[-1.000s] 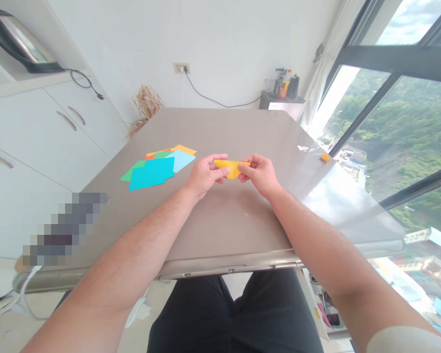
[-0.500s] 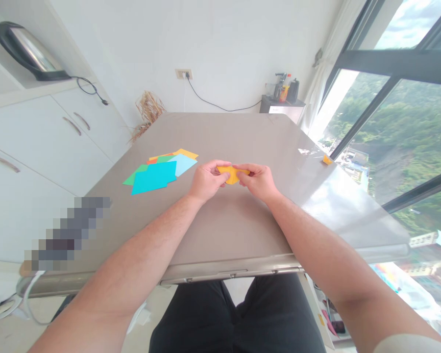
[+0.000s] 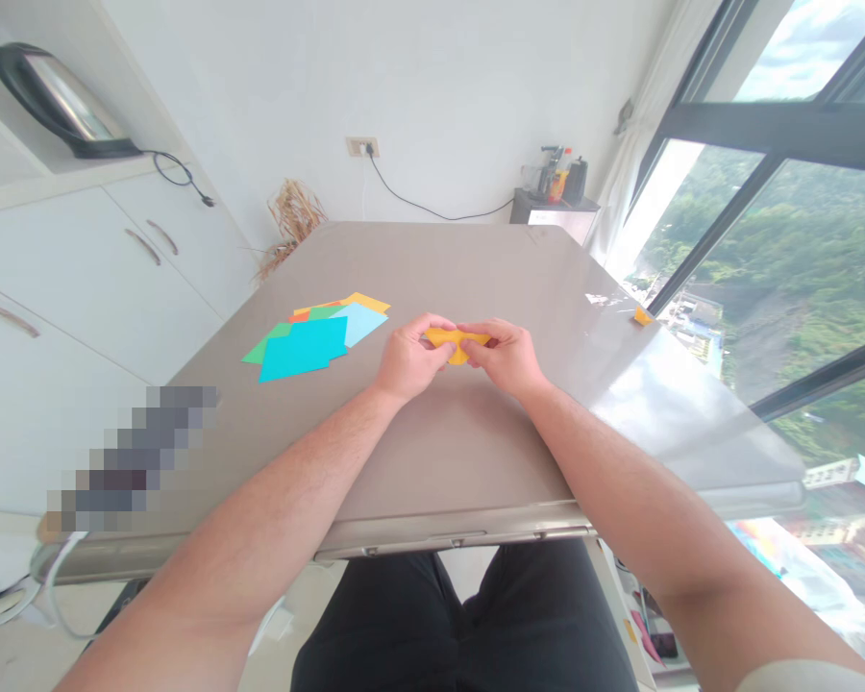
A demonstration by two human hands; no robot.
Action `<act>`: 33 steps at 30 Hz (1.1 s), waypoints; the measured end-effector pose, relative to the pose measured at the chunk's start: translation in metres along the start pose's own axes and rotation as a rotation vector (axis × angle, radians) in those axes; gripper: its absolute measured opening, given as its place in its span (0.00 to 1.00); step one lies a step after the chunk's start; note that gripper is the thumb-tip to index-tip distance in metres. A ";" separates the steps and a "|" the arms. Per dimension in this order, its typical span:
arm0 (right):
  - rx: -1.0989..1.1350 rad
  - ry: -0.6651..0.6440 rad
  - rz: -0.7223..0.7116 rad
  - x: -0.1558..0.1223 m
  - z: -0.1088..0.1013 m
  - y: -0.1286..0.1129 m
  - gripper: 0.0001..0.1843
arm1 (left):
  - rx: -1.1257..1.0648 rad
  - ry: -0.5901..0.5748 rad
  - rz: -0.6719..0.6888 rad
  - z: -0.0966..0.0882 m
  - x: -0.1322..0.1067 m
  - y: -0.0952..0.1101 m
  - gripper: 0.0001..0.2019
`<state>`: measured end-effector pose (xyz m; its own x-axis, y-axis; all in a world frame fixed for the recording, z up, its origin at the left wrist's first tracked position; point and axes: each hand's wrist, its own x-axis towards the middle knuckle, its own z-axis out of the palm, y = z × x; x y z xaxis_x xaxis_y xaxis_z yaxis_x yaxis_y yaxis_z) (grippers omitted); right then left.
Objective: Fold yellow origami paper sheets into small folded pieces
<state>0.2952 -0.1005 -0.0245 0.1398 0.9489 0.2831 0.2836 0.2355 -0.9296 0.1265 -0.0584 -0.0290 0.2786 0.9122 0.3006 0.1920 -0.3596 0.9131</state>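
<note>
A small folded piece of yellow paper point(image 3: 443, 335) is held between my two hands, above the middle of the grey-brown table point(image 3: 447, 452). My left hand point(image 3: 412, 358) pinches its left side, thumb in front and fingers behind. On the right side, my right hand point(image 3: 506, 354) grips it the same way. Both thumbs press near the paper's centre and nearly meet there. The fingers cover part of the paper, so its full folded shape is hidden.
Left of my hands lies a spread of coloured paper sheets, with a turquoise sheet point(image 3: 304, 348) on top. A small orange-yellow piece point(image 3: 643, 315) sits at the table's right edge by the window. An electric kettle point(image 3: 61, 101) stands on the left cabinet.
My thumbs have shifted slightly inward and closer together on the yellow paper. Its lower part shows less between them. The sheets have not moved.
</note>
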 end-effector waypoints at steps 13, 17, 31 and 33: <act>-0.002 0.017 0.004 -0.003 0.000 -0.004 0.11 | -0.039 0.003 -0.010 0.001 0.000 0.003 0.12; -0.028 0.019 -0.013 -0.002 0.000 -0.002 0.10 | -0.038 -0.002 -0.013 0.001 -0.001 0.004 0.14; 0.129 -0.125 0.112 -0.001 -0.005 -0.012 0.10 | -0.073 -0.047 0.016 0.001 -0.001 0.002 0.13; 0.139 -0.155 0.141 -0.001 -0.007 -0.012 0.12 | -0.035 -0.049 0.025 0.000 -0.001 0.002 0.13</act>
<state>0.2981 -0.1055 -0.0115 0.0186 0.9928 0.1185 0.1367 0.1149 -0.9839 0.1267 -0.0603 -0.0277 0.3285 0.8921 0.3101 0.1519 -0.3740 0.9149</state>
